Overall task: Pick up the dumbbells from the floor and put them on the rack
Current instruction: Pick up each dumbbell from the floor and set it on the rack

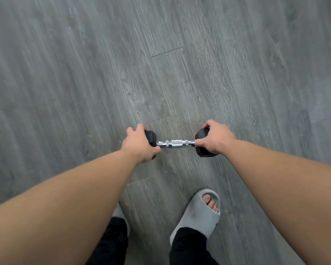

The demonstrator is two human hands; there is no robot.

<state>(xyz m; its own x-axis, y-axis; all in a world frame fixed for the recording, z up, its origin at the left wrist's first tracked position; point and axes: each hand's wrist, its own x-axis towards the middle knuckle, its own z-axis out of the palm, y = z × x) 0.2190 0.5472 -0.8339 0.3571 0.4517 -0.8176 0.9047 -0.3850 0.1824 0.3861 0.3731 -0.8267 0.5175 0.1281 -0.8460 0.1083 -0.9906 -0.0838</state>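
Head view, steeply down, probably standing height.

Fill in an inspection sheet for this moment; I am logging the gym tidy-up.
Surface: grey wood-look plank floor, bare.
Job's things: one dumbbell, black hex heads, chrome handle, level; rack not in view.
Clutter: nothing seen.
Hands: left hand grips the left head; right hand grips the right head.
Cables: nothing seen.
Surroundings: grey slipper below the dumbbell in the picture; dark trousers.

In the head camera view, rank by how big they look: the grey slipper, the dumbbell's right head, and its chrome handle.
1. Grey slipper, though it is nearer the camera.
2. Dumbbell's right head, partly covered by the right hand.
3. Chrome handle.
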